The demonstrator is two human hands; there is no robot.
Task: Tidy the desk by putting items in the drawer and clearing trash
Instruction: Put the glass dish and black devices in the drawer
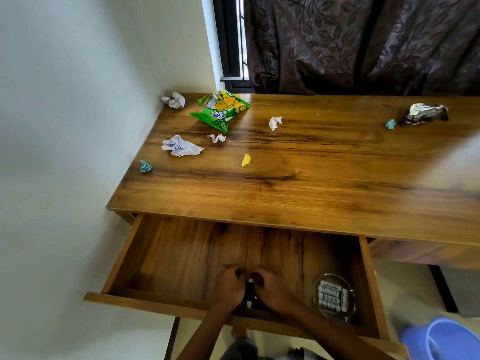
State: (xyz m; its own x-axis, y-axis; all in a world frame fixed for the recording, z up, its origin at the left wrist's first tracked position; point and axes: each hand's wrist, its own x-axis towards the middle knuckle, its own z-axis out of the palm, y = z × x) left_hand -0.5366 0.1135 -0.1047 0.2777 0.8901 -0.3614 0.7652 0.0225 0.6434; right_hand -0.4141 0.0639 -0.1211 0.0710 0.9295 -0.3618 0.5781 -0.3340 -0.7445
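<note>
The wooden drawer (122,258) under the desk top (311,178) stands pulled out. Both my hands are inside it near the front. My left hand (228,285) and my right hand (272,287) have curled fingers around a small black object (250,294) between them; what it is I cannot tell. A clear glass bowl with batteries (333,297) sits in the drawer's right part. On the desk lie a green snack bag (222,110), several crumpled white papers (180,146), a yellow scrap (245,160), two teal scraps (145,166) and a foil wrapper (423,114).
A white wall (65,126) borders the desk on the left. A dark curtain (363,42) hangs behind it beside a window. A blue plastic bin (446,339) stands on the floor at the lower right. A blurred pale shape covers the desk's right edge.
</note>
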